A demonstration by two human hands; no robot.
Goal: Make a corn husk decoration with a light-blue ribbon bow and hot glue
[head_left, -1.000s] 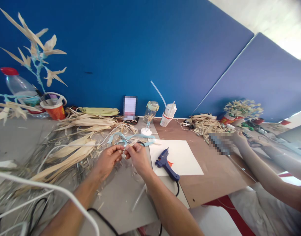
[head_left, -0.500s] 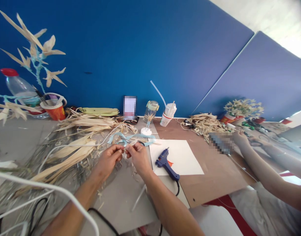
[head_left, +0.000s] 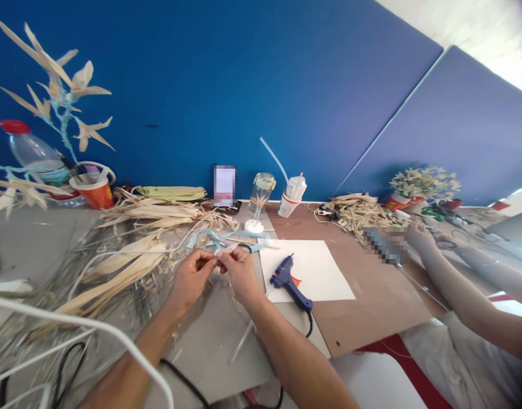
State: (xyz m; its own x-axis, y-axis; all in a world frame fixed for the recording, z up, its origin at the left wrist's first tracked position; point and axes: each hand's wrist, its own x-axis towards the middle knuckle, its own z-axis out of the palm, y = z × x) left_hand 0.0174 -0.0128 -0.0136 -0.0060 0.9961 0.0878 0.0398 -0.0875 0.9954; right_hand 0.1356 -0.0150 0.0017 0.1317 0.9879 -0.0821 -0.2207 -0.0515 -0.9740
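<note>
My left hand point(head_left: 196, 275) and my right hand point(head_left: 242, 272) meet over the front of the table, fingertips pinched together. Between them is a small pale piece of corn husk point(head_left: 232, 248), mostly hidden by the fingers. Just beyond lie scissors point(head_left: 245, 247) with dark handles among light blue strips point(head_left: 204, 234). A small husk flower point(head_left: 258, 203) with a blue stem stands in a round white base point(head_left: 254, 227). To the right of my right hand, a blue glue gun point(head_left: 291, 284) rests on a white sheet point(head_left: 329, 272).
Dried corn husks point(head_left: 137, 250) cover the left side, crossed by a white cable point(head_left: 116, 335). A red cup point(head_left: 96, 190) and a bottle point(head_left: 34, 150) stand behind. Along the wall are a phone point(head_left: 224, 184) and a white cup point(head_left: 288, 204). Another person's arm point(head_left: 452, 289) works at right.
My hands stay pinched together in nearly the same place, with only a slight shift of the fingers. The view has moved very slightly.
</note>
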